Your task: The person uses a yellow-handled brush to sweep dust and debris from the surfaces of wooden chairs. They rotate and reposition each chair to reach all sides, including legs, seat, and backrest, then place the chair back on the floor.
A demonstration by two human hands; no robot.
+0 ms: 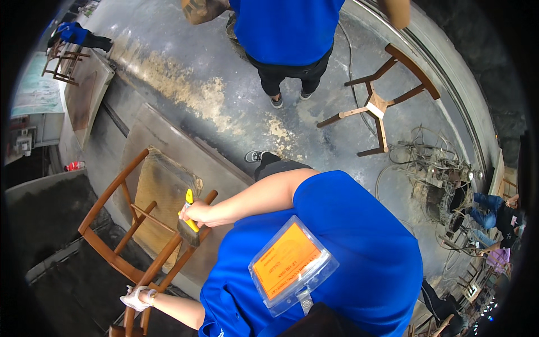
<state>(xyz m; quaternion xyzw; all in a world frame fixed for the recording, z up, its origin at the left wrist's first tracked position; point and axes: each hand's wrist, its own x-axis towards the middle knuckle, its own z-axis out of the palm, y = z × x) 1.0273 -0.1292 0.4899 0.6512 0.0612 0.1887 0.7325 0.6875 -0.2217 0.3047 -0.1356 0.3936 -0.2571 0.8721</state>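
- The right hand (pixel 196 212) is clenched round a yellow-handled brush (pixel 191 215), its dark bristles beside a rail of the wooden chair frame; whether they touch it cannot be told. A slack grip could let the brush twist, and the ferrule might scuff the wood.
- The gloved left hand (pixel 136 298) grasps one of the frame's long members, the far side of its fingers hidden. A thin glove could slip on smooth wood, and the frame might then roll.
- The chair frame (pixel 114 261) lies tilted at the person's front left, partly over a tan sheet (pixel 161 191). What bears its weight is not clear, so a hard push at one end could tip it.
- The clear-sleeved badge (pixel 292 261) hangs at the chest; a deep lean might swing it against the wood.
- Beyond, a co-worker in blue (pixel 287 31) stands near another chair frame (pixel 377 108) and a floor cable (pixel 351 62); a step back could snag a foot on either.
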